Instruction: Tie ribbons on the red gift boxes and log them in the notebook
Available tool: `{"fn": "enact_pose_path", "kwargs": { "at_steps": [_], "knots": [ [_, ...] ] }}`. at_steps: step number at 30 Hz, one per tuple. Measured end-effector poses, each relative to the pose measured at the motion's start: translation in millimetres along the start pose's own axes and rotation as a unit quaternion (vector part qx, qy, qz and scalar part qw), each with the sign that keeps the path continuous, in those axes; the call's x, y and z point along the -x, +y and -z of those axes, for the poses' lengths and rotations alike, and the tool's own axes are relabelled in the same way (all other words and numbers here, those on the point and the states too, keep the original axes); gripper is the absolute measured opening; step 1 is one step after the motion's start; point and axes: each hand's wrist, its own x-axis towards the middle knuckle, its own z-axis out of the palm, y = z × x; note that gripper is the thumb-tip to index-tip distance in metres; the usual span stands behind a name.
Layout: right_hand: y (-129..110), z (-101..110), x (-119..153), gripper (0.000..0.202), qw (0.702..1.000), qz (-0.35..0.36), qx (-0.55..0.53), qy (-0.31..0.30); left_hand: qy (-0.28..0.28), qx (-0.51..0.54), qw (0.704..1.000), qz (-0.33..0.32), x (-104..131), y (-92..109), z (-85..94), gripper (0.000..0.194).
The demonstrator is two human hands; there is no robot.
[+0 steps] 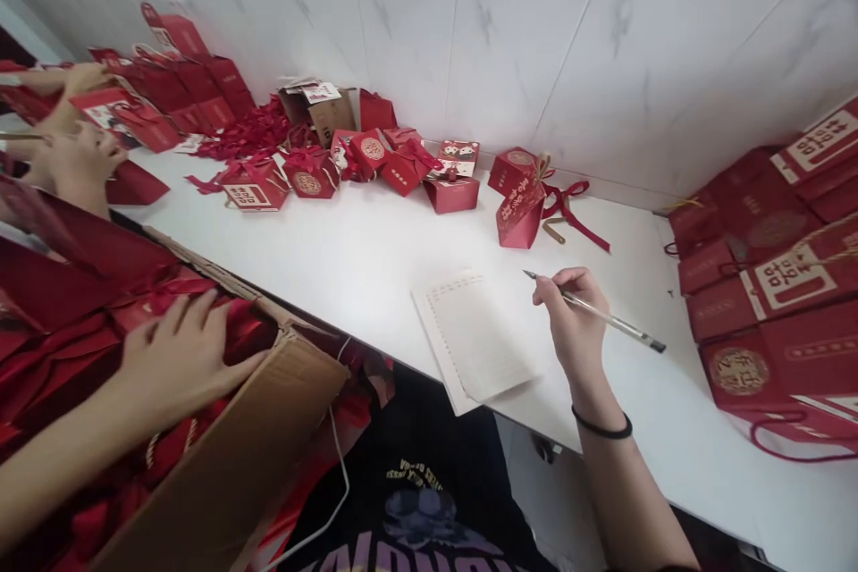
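My right hand grips a clear-barrelled pen, its tip pointing left above the white table. Left of that hand lies a notepad with a few short lines of writing along its top; the hand is apart from the paper. My left hand reaches into a cardboard box at the lower left. Its fingers are spread over the red gift boxes and ribbon inside, and the thumb lies near the box's edge.
Red gift boxes line the table along the wall. Two red boxes with a loose ribbon stand beyond the pen. Red bags are stacked at right. At far left, another person's hands are among red boxes.
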Motion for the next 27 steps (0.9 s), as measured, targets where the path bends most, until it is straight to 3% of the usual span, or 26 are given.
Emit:
{"fn": "enact_pose_path", "kwargs": {
  "at_steps": [2,4,6,8,10,12,15,18,23,27],
  "knots": [
    [7,0,-14,0.016,0.999,-0.009,-0.023,-0.039,0.044,-0.100,0.992,-0.068,-15,22,20.6,0.067],
    [15,-9,-25,0.013,0.994,-0.029,-0.074,-0.079,0.065,-0.103,0.983,-0.137,-39,60,35.3,0.063],
    [25,-22,-27,0.016,0.982,-0.059,-0.119,-0.134,-0.016,-0.042,0.976,-0.215,-71,108,35.4,0.050],
    [35,-37,-20,0.021,0.967,-0.083,-0.128,-0.206,-0.127,-0.014,0.973,-0.194,-107,156,18.1,0.035],
    [44,-48,-6,0.025,0.953,-0.097,-0.113,-0.266,-0.264,0.036,0.942,-0.206,-139,195,-11.9,0.025],
    [51,-54,6,0.027,0.946,-0.107,-0.098,-0.290,-0.324,0.061,0.920,-0.214,-161,219,-46.3,0.018],
    [58,-55,15,0.029,0.947,-0.119,-0.087,-0.284,-0.352,0.107,0.899,-0.237,-174,227,-89.7,0.019],
    [56,-54,12,0.033,0.949,-0.131,-0.060,-0.279,-0.370,0.144,0.880,-0.259,-177,220,-114.2,0.023],
    [44,-68,0,0.025,0.948,-0.147,0.011,-0.281,-0.411,0.154,0.853,-0.281,-191,212,-128.1,0.023],
    [44,-85,-4,0.030,0.951,-0.178,0.008,-0.252,-0.441,0.186,0.827,-0.295,-200,209,-134.6,0.021]
  ]
}}
